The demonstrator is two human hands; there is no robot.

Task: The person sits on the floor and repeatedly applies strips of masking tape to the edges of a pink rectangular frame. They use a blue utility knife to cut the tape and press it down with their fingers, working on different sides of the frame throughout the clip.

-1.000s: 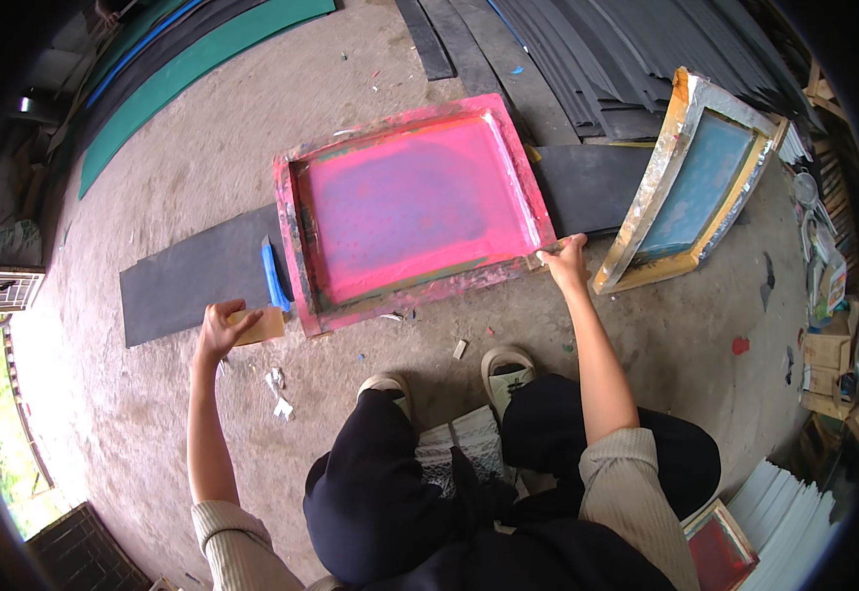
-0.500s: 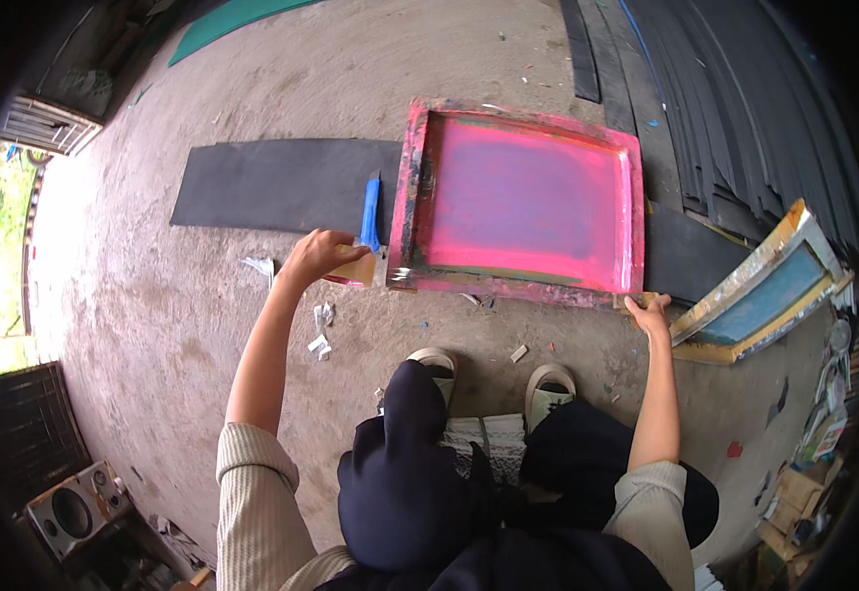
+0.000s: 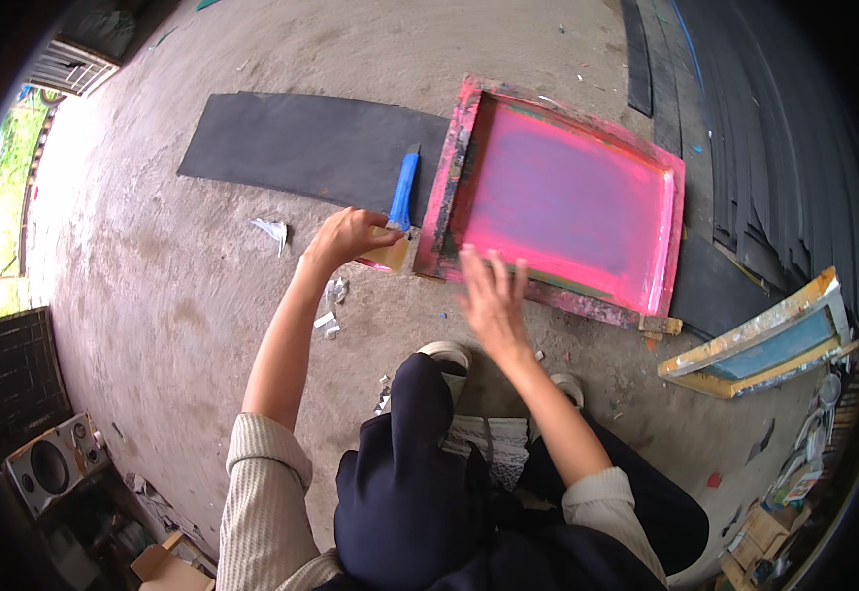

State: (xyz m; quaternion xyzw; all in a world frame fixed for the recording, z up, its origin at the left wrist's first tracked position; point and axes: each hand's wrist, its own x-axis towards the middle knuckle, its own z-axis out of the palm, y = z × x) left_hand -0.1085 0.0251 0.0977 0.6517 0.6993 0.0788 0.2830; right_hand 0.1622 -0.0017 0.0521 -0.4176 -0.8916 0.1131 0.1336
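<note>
I crouch on the bare concrete floor (image 3: 183, 295) of an open-sided workshop, my left hand (image 3: 349, 236) curled around the wooden handle of a squeegee (image 3: 400, 202) whose blue blade lies across a long dark grey sheet (image 3: 301, 148). My right hand (image 3: 494, 295) hangs open, fingers spread and blurred, just over the near rail of a pink-stained screen-printing frame (image 3: 558, 197); I cannot tell whether it touches the wood. The frame lies flat with its left rail over the right end of the sheet, its mesh tinted purple in the middle and bright pink toward the edges.

By my reading the printing here is at an early point: the screen is placed on the sheet, the squeegee sits outside the frame on the left, and no printed mark shows on the exposed length of sheet. I judge that bringing the blade into the frame and drawing ink across the mesh is still left.

At right, 1 second frame (image 3: 764, 340) with a blue mesh and yellow-stained wood rests near a stack of dark sheets (image 3: 774, 148). A loudspeaker (image 3: 50, 468) stands at the lower left, and scraps of paper (image 3: 274, 231) lie near my left wrist.
</note>
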